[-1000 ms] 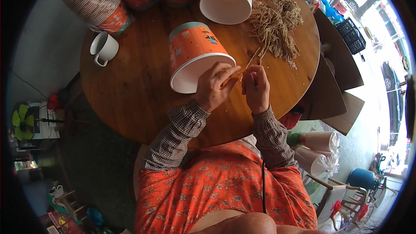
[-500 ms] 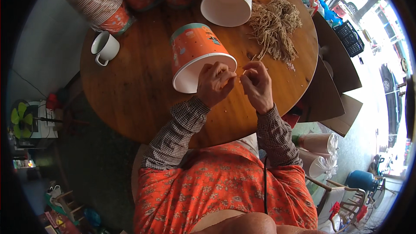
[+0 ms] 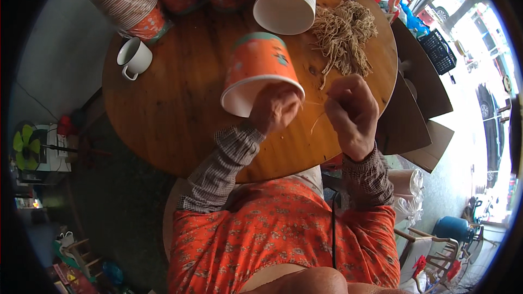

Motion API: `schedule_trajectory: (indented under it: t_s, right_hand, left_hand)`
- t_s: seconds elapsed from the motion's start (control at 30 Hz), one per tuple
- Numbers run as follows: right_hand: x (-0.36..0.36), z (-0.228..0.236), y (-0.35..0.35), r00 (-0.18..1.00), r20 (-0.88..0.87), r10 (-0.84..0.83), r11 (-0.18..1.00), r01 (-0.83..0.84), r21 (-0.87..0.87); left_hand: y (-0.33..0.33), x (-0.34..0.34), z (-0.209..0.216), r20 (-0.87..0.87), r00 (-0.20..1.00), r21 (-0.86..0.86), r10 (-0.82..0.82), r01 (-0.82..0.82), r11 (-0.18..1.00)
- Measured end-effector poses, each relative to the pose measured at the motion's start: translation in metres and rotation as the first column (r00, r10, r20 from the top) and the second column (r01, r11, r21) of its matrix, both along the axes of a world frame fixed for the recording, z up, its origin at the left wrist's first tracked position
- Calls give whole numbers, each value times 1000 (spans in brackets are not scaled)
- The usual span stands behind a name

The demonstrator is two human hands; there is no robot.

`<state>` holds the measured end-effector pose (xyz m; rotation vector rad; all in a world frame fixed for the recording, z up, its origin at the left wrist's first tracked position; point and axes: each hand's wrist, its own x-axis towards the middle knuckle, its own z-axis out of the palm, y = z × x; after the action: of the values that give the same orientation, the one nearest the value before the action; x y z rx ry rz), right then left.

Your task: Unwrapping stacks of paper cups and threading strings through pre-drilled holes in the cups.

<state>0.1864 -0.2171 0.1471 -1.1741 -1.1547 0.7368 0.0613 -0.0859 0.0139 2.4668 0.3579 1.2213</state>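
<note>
An orange paper bucket (image 3: 261, 61) with a green base band and white rim lies tipped on the round table, its mouth toward me. At the right part of that rim is my left hand (image 3: 274, 110), its fingers curled and closed against the bucket, slightly blurred. A thin pale string (image 3: 314, 103) stretches from there toward my right hand (image 3: 355, 117), and a loose end hangs below it. My right hand is raised off to the right of the bucket, fingers closed in a pinch around the string. The fingertips of the left hand are partly hidden.
A bundle of tan strings (image 3: 348, 35) lies at the table's far right. White nested buckets (image 3: 286, 11) and wrapped stacks of orange buckets (image 3: 122, 2) stand at the back. A white enamel mug (image 3: 135, 57) sits far left. Opened cardboard boxes (image 3: 406, 114) flank the right edge.
My right hand has moved away to the right, drawing the string out from the left hand. The bucket has shifted and turned slightly to the right with my left hand.
</note>
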Motion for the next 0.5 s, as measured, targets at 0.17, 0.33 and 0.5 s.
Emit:
schedule_trajectory:
  t_s: [0.17, 0.33, 0.5]
  right_hand:
    - [11, 26, 28, 985, 167, 46, 987, -70, 144]
    - [16, 57, 28, 985, 172, 28, 974, -65, 216]
    - [30, 52, 8, 989, 150, -12, 971, -25, 239]
  left_hand:
    - [-23, -43, 57, -73, 903, -440, -423, 351, 826]
    - [6, -89, 133, -353, 926, 28, -138, 158, 987]
    - [-19, -101, 162, -427, 904, 135, -35, 102, 986]
